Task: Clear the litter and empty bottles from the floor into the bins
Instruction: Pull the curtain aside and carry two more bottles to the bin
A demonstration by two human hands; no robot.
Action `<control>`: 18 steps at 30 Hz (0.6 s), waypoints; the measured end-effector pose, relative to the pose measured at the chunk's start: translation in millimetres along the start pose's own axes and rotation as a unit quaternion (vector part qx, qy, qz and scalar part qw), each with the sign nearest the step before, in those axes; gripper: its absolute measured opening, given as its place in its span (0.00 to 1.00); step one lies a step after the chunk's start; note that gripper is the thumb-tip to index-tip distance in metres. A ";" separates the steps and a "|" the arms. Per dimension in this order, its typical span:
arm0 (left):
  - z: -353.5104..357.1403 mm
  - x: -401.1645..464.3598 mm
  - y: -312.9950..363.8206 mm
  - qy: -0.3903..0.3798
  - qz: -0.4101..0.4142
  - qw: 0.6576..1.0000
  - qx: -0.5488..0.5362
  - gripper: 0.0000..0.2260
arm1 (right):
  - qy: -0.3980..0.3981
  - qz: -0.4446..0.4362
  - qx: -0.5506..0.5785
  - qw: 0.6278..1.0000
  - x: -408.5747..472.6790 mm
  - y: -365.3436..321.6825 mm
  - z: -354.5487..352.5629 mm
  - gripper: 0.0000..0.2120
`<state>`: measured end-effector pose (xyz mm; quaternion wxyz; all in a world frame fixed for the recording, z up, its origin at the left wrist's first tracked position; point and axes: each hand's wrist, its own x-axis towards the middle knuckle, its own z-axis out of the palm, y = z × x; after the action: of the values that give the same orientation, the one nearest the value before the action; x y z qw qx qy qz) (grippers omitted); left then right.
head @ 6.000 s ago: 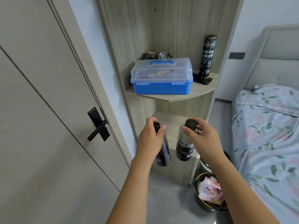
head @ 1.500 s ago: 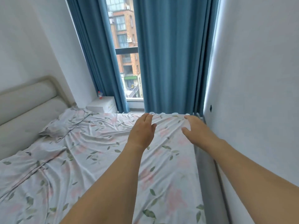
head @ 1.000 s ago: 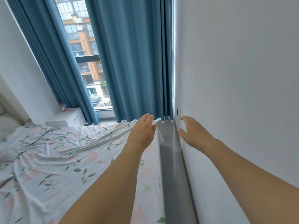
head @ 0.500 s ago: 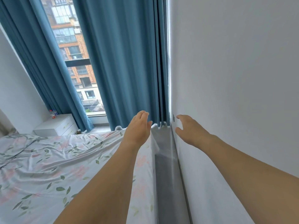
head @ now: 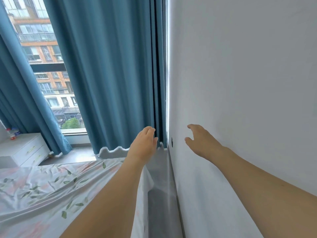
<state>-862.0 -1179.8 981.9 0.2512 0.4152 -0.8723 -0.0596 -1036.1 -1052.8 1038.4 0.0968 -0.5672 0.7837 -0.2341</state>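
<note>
Litter and bottles: none visible on the strip of floor (head: 161, 200) showing between bed and wall; bins out of sight, so position of either cannot be told.
Floor: narrow grey strip, running from lower centre up to the curtain hem.
Left hand (head: 143, 146): raised ahead, back toward the camera, fingers straight and close together, holding nothing; fingertips overlapping the dark edge of the curtain in the picture, contact not clear.
Right hand (head: 200, 141): raised ahead beside the wall, fingers loosely spread and slightly bent, thumb apart, holding nothing; contact with the wall not clear.
Forearms: both bare, reaching forward from the lower edge, left above the bed edge, right along the wall.
Bed (head: 51, 194): lower left, covered by a white sheet with green leaf and pink flower print, creased; its edge hanging beside the floor strip.
Curtain (head: 111, 74): blue, long folds, hem just above the floor; second blue panel at far left.
Window (head: 46, 66): between the panels, brick and glass buildings outside, some green foliage low down.
Wall (head: 240, 83): plain white, filling the right side; small dark round mark low near the curtain.
Drawer unit (head: 25, 150): white, gold handles, left of the window, beyond the bed.
Small bottle (head: 12, 133): on the drawer unit, red cap and red base, details blurred.
</note>
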 end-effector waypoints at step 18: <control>17.3 160.8 -40.5 0.022 0.025 0.999 0.021 0.17 | 0.042 -0.032 0.000 0.999 149.9 -0.3 -17.3 0.23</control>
<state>-927.4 -1329.1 1016.8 0.2632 0.3994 -0.8778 -0.0260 -1093.8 -1188.5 1070.7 0.0562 -0.5815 0.7686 -0.2608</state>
